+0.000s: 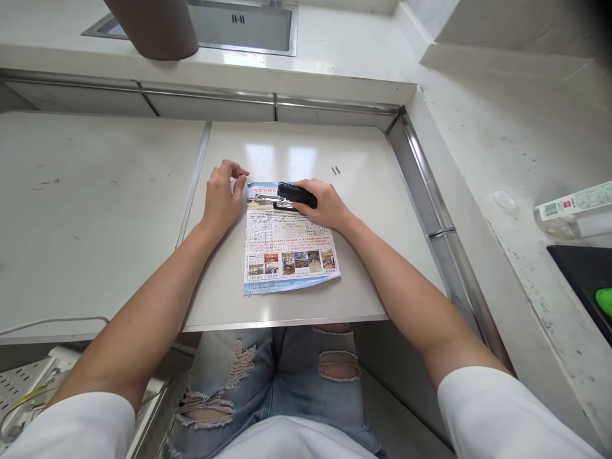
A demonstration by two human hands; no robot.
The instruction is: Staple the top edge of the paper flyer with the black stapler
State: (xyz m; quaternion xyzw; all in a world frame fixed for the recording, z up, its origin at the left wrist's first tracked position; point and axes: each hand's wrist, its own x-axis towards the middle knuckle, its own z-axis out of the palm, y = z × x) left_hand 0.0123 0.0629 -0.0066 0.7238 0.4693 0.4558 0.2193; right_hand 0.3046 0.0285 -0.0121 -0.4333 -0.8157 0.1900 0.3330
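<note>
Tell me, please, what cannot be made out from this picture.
All in the head view:
Fine print on the printed sheet: too small to read.
Part of the black stapler: hidden by the right hand.
Top of the brown container: cut off by the upper edge.
Green object: cut off by the right edge.

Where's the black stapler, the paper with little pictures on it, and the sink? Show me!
Stapler (291,192): head view, on its black top.
Paper (291,245): head view, on its printed middle.
Sink (294,29): head view, on its right rim.

Room over the tabletop (282,167) beyond the stapler (297,192), two small strips (338,170) there, forearms (162,299) both sides, raised counter (344,67) behind
</note>
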